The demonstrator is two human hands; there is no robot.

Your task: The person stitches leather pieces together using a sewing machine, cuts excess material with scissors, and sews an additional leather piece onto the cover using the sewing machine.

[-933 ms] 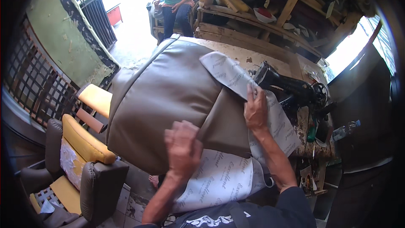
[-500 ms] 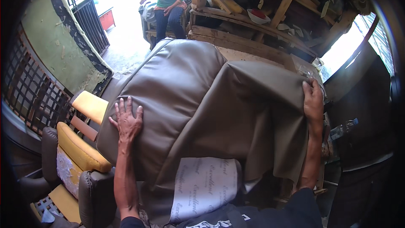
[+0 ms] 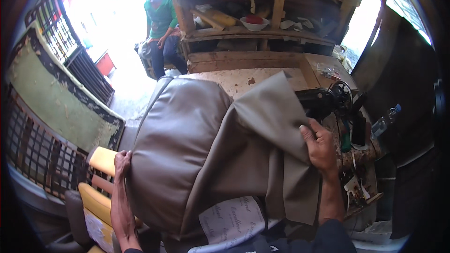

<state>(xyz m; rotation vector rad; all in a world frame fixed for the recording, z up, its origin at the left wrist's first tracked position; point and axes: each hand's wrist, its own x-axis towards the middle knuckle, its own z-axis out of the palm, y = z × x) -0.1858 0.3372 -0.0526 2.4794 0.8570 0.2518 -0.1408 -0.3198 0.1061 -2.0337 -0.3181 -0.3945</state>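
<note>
A large brown leatherette seat cover point(image 3: 176, 131) spreads in front of me, its left part rounded and padded-looking, with a seam down the middle. To the right of the seam hangs a loose, folded flap point(image 3: 267, 107). My left hand point(image 3: 123, 163) is closed on the cover's left edge. With thumb and fingers, my right hand point(image 3: 320, 144) grips the flap's right edge and holds it raised. The cover's pale printed backing point(image 3: 232, 220) shows near my body.
A black sewing machine point(image 3: 323, 100) stands on the worktable point(image 3: 243, 79) behind the flap. At right is a plastic bottle point(image 3: 386, 121). Yellow foam seat parts point(image 3: 96, 197) lie at left. Wooden shelves point(image 3: 229, 58) rise behind; a person in green point(image 3: 161, 16) sits beyond.
My left hand went from lying flat on the cover to gripping its left edge. The cover and right hand came nearer and lower, exposing the sewing machine and tabletop. The view shifted too.
</note>
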